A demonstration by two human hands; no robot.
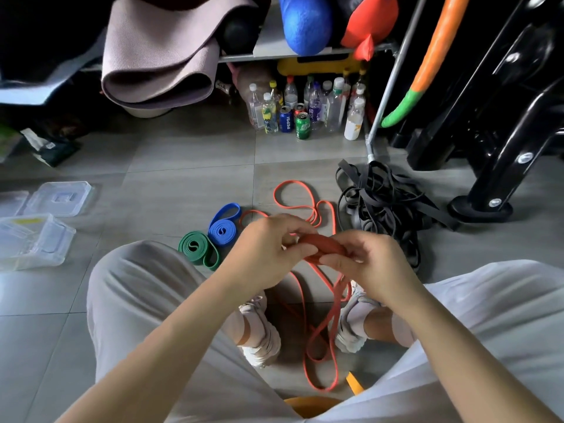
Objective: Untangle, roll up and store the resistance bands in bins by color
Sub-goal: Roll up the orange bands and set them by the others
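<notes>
I squat over a grey tiled floor. My left hand (274, 245) and my right hand (369, 264) both pinch a partly rolled red resistance band (328, 244) held between them. Its loose loops trail on the floor ahead and hang down between my shoes. A rolled green band (198, 248) and a rolled blue band (222, 230) lie side by side left of my hands. A tangled heap of black bands (387, 203) sits to the right. A yellow band (311, 404) shows under my knees.
Clear plastic bins (33, 242) and a lid (59, 198) sit at the left. Several bottles and cans (305, 108) stand under a shelf ahead. A black machine base (479, 209) and a metal pole (384, 108) crowd the right. A folded mat (158, 62) hangs at the upper left.
</notes>
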